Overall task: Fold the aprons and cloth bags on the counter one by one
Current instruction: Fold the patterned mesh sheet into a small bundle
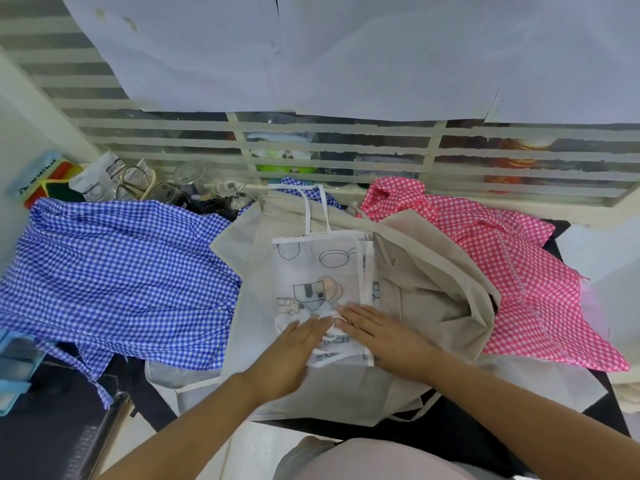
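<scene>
A white printed cloth bag [322,271] with cartoon drawings lies folded lengthwise on top of beige cloth bags [426,292] in the middle of the counter, its handles pointing away from me. My left hand [294,351] and my right hand [377,330] both press flat on its near end, fingers together and meeting at the middle. A blue checked apron [117,275] is spread at the left. A pink checked apron [512,271] lies crumpled at the right.
Glass jars and wine glasses [207,192] stand at the back left beside white packets [100,178]. A light blue object [14,368] sits at the left edge. A louvred window [381,147] runs behind the black counter [450,431].
</scene>
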`<action>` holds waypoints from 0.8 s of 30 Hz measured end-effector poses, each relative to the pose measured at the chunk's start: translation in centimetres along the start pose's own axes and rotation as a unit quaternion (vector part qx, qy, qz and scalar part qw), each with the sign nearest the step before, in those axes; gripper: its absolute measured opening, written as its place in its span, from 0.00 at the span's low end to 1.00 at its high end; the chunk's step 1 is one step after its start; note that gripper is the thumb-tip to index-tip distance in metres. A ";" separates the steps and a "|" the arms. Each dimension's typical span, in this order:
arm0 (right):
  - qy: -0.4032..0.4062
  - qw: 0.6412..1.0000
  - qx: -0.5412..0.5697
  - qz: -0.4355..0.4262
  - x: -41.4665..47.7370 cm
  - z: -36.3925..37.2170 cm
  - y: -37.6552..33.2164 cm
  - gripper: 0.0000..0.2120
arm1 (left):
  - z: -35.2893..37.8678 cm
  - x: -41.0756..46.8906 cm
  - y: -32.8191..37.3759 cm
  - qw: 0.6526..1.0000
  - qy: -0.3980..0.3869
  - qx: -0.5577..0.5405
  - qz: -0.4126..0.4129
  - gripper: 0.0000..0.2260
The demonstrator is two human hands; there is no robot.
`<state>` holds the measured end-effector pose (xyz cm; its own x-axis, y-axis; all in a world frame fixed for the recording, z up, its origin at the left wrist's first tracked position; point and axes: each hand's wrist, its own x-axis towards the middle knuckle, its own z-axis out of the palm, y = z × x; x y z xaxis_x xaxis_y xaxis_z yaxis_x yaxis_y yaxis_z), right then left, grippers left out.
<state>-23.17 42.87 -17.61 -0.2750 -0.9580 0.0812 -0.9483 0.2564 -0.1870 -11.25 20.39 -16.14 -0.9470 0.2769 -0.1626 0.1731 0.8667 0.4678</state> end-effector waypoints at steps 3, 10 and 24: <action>0.020 1.000 0.008 0.014 -0.3 0.7 -0.1 0.35 | 2.0 -0.8 0.0 0.999 0.027 0.044 0.004 0.38; 0.022 0.997 0.075 -0.002 1.0 -0.9 0.2 0.25 | 1.2 0.3 1.9 0.984 0.179 0.018 0.002 0.37; -0.031 0.751 0.597 0.280 -1.0 -5.7 -1.2 0.08 | -6.4 3.8 1.9 0.933 -0.211 -0.232 -0.174 0.04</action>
<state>-22.69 44.30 -11.90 -0.5348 -0.7561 -0.3772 0.1423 0.3594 -0.9223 -16.22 20.43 -10.33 -0.7158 0.2362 -0.6572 -0.3532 0.6894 0.6324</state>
